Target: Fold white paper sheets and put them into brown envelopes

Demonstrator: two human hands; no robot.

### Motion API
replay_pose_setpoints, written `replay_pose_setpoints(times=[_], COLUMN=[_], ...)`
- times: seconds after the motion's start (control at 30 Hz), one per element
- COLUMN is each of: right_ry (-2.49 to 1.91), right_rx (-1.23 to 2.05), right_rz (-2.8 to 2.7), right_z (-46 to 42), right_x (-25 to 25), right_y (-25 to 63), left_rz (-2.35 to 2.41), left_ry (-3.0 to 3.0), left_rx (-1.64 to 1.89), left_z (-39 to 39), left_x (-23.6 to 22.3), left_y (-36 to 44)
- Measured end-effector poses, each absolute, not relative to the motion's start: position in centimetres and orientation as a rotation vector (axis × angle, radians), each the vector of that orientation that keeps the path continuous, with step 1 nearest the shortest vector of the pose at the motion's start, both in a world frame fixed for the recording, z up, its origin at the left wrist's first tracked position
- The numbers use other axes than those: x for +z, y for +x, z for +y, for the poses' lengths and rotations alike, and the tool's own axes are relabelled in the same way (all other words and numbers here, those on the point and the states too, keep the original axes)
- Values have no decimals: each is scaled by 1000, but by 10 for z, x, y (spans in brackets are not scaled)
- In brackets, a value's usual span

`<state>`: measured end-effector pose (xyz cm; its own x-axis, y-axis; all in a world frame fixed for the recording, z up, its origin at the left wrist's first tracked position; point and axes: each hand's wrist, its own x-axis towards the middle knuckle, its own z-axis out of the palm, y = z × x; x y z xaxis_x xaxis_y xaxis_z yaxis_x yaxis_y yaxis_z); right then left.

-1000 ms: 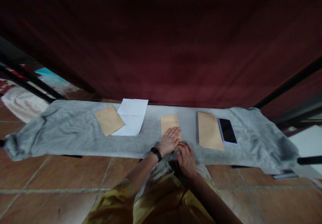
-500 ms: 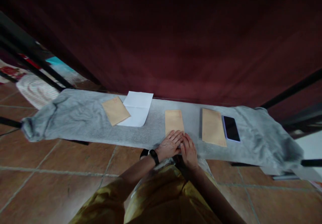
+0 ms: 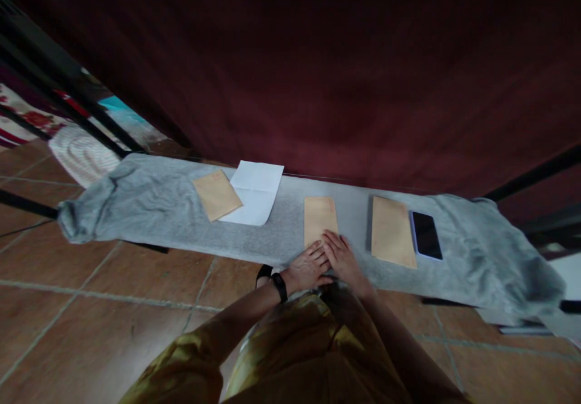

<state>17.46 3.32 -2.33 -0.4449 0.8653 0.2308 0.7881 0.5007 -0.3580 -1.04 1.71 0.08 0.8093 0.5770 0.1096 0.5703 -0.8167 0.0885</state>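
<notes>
A tan paper envelope lies flat on the grey cloth, straight ahead of me. My left hand, with a dark band on its wrist, rests palm down over the envelope's near end, fingers stretched out. Beside it, my right hand also lies flat, its fingertips meeting or overlapping the left fingers. Neither hand grips anything that I can see. The near edge of the envelope is hidden under the hands. Over to the left, another tan envelope overlaps a creased white sheet of paper.
Right of my hands lie more tan envelopes, seemingly a small stack, with a phone alongside. Grey cloth covers the narrow bench-like surface. A dark red curtain hangs behind it, dark bars stand at both ends, and tiled floor shows below.
My right hand has moved forward and inward, so its fingers now lie against or over the left fingers. The whole view has shifted slightly; the envelopes, paper and phone stay in place.
</notes>
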Motion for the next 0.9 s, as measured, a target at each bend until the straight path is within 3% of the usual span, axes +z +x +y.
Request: replay_pose_setpoints(times=[0.5,0.9], right_ry=[-1684,-1639], right_rx=[154,118], right_rz=[-2362,-2326], right_z=[123,104], right_x=[-24,-26], right_y=[149,156], left_rz=[902,903], left_ry=[2971,2944], left_rx=[259,272], left_z=[20,22], left_x=[2,-1], left_y=[-14,-15])
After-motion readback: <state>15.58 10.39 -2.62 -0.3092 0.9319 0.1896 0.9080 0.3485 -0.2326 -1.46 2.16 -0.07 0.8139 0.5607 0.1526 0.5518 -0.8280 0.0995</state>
